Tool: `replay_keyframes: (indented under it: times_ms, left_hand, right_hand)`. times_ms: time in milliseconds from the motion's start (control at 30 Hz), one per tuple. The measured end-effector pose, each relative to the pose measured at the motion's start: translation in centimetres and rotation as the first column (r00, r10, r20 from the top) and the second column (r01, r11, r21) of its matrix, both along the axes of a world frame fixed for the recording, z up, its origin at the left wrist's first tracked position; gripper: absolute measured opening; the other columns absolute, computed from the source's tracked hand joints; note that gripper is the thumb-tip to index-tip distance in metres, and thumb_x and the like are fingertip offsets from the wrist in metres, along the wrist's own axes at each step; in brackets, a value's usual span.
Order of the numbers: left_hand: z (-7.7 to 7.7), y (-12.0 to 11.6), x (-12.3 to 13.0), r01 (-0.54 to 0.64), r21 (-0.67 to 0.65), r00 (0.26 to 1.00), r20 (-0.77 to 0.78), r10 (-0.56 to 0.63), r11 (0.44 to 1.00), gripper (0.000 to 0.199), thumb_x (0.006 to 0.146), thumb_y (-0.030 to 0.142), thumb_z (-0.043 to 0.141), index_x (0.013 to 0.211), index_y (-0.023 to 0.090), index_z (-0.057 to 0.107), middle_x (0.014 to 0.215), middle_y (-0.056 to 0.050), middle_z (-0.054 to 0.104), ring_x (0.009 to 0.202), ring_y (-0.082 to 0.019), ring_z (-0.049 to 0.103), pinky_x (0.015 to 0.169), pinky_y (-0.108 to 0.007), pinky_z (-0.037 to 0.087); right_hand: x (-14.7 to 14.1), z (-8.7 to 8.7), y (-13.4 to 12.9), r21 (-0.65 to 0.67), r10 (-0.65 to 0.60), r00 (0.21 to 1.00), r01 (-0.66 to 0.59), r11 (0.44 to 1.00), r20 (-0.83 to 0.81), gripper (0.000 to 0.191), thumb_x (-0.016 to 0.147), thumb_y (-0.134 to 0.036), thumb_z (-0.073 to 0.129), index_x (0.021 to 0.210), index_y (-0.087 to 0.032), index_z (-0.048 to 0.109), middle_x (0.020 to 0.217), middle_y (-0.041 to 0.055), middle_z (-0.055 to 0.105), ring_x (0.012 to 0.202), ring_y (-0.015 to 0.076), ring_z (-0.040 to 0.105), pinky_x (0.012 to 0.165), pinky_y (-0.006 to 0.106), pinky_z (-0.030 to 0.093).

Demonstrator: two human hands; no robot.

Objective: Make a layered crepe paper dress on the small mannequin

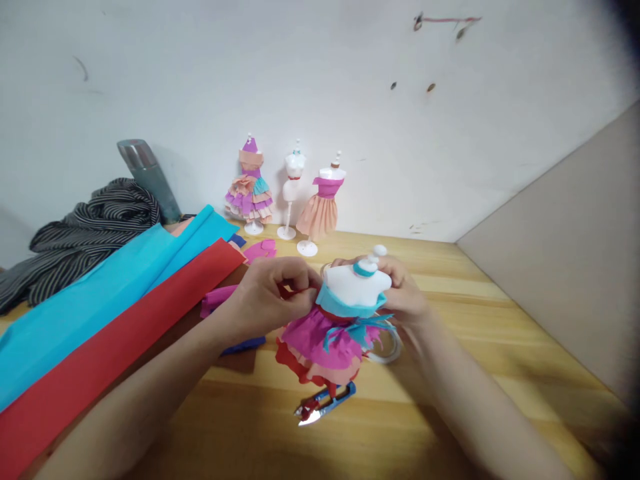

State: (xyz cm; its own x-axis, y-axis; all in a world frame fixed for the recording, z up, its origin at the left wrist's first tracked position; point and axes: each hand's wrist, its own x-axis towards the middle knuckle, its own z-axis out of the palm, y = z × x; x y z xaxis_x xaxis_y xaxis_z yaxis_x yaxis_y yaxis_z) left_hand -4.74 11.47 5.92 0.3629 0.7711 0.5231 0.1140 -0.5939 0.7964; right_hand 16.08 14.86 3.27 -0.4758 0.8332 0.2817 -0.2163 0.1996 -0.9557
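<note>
A small white dress form [356, 283] stands tilted between my hands. Around its chest runs a teal crepe paper strip [345, 305], above a layered magenta, peach and red skirt [320, 347] with a frayed teal bow [357, 333]. My left hand [287, 290] is closed in a pinch at the strip's left edge. Behind the form's right shoulder, my right hand [403, 287] is curled against it, its fingertips partly hidden. Blue-handled thread snips [327, 403] lie on the table under the skirt.
Three little dress forms stand by the wall: one in a tiered dress [250, 193], one mostly bare [290, 190], one in a peach skirt [320, 217]. Blue paper [120, 280], red paper [125, 343], striped cloth [95, 233] and a flask [150, 177] lie leftward. A clear tape roll [393, 350] is right.
</note>
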Motion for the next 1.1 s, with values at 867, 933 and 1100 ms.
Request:
replay_keyframes:
  times_ms: [867, 933, 1100]
  left_hand:
    - [-0.6, 0.7, -0.2, 0.023, -0.018, 0.999, 0.037, -0.023, 1.000, 0.026, 0.062, 0.000, 0.051, 0.052, 0.017, 0.035, 0.063, 0.000, 0.061, 0.059, -0.008, 0.055, 0.050, -0.016, 0.039]
    - [-0.7, 0.8, -0.1, 0.021, -0.046, 0.998, 0.052, -0.019, 0.999, 0.025, 0.064, 0.002, 0.054, 0.053, 0.017, 0.037, 0.065, -0.001, 0.062, 0.060, -0.008, 0.056, 0.051, -0.016, 0.040]
    - [-0.8, 0.5, 0.2, -0.038, -0.001, 0.998, 0.045, 0.038, 0.999, 0.024, 0.067, 0.005, 0.056, 0.054, 0.017, 0.039, 0.063, 0.000, 0.061, 0.061, -0.008, 0.058, 0.052, -0.016, 0.042]
  right_hand:
    - [-0.1, -0.1, 0.1, 0.177, -0.141, 0.989, 0.132, 0.975, 0.041, 0.034, 0.057, -0.047, 0.081, 0.061, -0.019, 0.063, 0.073, 0.0042, 0.060, 0.067, 0.0170, 0.053, 0.059, 0.028, 0.046]
    - [0.0, -0.1, -0.1, 0.194, -0.150, 0.987, 0.136, 0.972, 0.060, 0.031, 0.060, -0.045, 0.081, 0.064, -0.019, 0.066, 0.080, 0.0059, 0.062, 0.074, 0.0186, 0.055, 0.060, 0.027, 0.046]
    - [0.0, 0.5, -0.7, 0.229, -0.190, 0.975, 0.159, 0.960, 0.119, 0.030, 0.065, -0.045, 0.080, 0.062, -0.019, 0.065, 0.070, 0.0047, 0.059, 0.067, 0.0168, 0.053, 0.055, 0.027, 0.047]
